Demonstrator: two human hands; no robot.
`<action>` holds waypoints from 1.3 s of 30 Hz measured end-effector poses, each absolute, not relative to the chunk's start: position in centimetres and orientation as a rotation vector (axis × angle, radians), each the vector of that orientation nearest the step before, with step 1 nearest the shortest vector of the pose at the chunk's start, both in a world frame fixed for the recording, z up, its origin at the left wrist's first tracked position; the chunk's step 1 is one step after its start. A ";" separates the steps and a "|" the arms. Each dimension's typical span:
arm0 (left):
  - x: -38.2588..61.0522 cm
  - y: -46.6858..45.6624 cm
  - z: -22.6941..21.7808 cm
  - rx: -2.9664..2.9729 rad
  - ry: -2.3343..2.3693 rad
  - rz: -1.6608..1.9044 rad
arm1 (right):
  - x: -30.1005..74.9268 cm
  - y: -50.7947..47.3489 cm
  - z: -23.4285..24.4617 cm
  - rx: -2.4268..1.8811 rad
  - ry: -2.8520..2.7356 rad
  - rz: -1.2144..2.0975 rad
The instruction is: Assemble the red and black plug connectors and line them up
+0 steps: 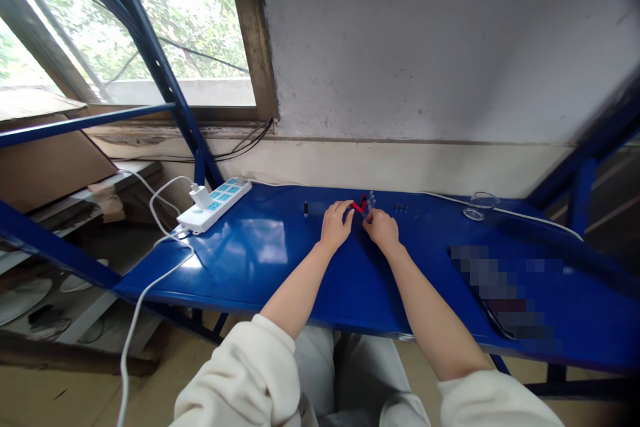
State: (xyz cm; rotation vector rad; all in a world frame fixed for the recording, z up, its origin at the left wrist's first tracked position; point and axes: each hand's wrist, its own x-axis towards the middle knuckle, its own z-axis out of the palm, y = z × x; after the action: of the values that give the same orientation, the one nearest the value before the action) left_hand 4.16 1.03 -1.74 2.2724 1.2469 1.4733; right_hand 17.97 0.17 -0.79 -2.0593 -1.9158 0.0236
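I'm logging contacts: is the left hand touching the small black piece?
No, the black piece lies apart on the blue table, left of the left hand.

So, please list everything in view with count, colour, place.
Table: one, blue, centre.
Power strip, plug: one each, white, left.
Cylinder: one, mostly black, centre left.
Red pieces: unclear count, red, centre.
Clear pieces: unclear count, colourless, centre.
Tiny pieces: several, unclear colour, centre right.
Round item: one, clear, right.
Pixelated object: one, dark, right.
Window: one, brown frame, left.
Wall: one, greyish, behind.
Beams: several, blue, both sides.
Cardboard: one, brown, left.
Cables: several, white, black, mostly left.
Left hand, right hand: one each, bare, centre.
Sleeves: two, cream, bottom.
Trousers: one, pale, bottom.
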 end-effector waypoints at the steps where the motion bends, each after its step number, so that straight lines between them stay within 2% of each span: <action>1: 4.2 1.0 -1.7 2.296 1.233 1.454 | 18.0 0.2 -0.8 -2.055 -1.917 0.025; 9: 4.3 0.8 -1.8 2.450 1.143 1.266 | 18.0 0.3 -1.1 -2.018 -1.860 0.038; 25: 4.4 0.9 -1.9 2.338 1.160 1.362 | 17.5 0.1 -0.9 -1.911 -1.920 -0.016; 28: 4.2 0.6 -0.6 2.316 1.131 1.464 | 17.5 0.0 -0.7 -1.906 -1.932 -0.008; 33: 1.2 0.0 2.1 1.966 1.229 1.895 | 17.5 0.1 -0.5 -1.902 -1.899 0.046; 39: -4.3 -0.1 1.5 1.641 1.407 1.957 | 16.3 0.4 -1.0 -1.754 -1.807 0.295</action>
State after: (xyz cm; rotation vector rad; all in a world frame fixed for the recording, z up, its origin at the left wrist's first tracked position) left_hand -4.31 -0.09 1.52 1.6412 1.4073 1.9572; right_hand 16.27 0.42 -0.96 -1.7539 -1.8065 0.2952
